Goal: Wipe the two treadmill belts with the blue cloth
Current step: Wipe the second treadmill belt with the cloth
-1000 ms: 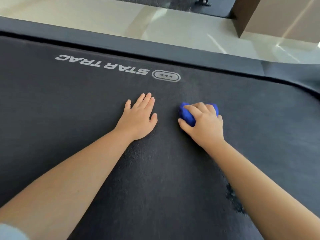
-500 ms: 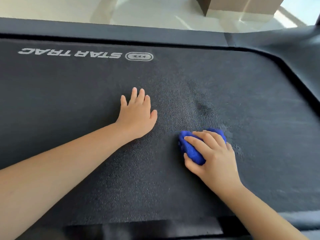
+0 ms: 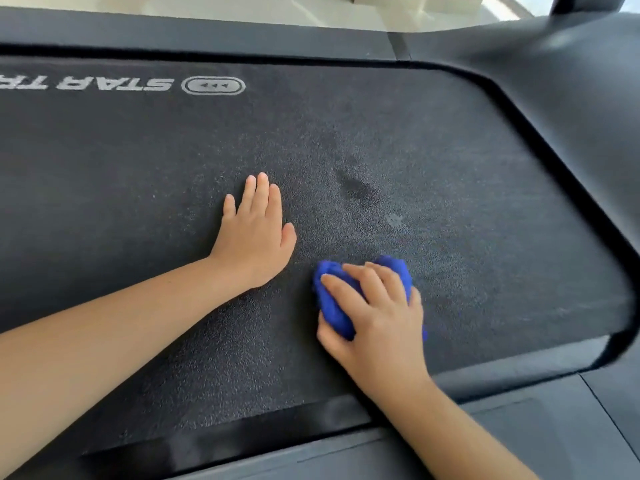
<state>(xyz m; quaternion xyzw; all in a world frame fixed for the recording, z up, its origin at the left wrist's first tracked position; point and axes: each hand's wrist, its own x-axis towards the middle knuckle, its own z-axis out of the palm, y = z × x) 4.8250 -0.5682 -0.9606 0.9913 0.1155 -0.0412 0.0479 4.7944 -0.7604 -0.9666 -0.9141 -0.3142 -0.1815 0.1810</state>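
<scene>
A dark textured treadmill belt point(image 3: 121, 174) fills the head view, with a white STAR TRAC logo point(image 3: 138, 85) at its far left. My right hand point(image 3: 377, 323) grips a bunched blue cloth point(image 3: 332, 306) and presses it on the belt near the near edge, right of centre. My left hand point(image 3: 256, 233) lies flat on the belt with straight fingers, just left of and beyond the cloth. A darker damp patch point(image 3: 356, 188) shows on the belt beyond the cloth. Only this one belt is in view.
Grey side rails frame the belt: one along the far edge point(image 3: 207, 36), one along the near edge point(image 3: 519, 403). The motor cover point(image 3: 571, 81) curves round the belt's right end. Pale floor point(image 3: 277, 8) lies beyond the far rail.
My right hand has drawn the blue cloth toward me and slightly right across the belt. My left hand stayed flat in the same place. The view has shifted right along the belt.
</scene>
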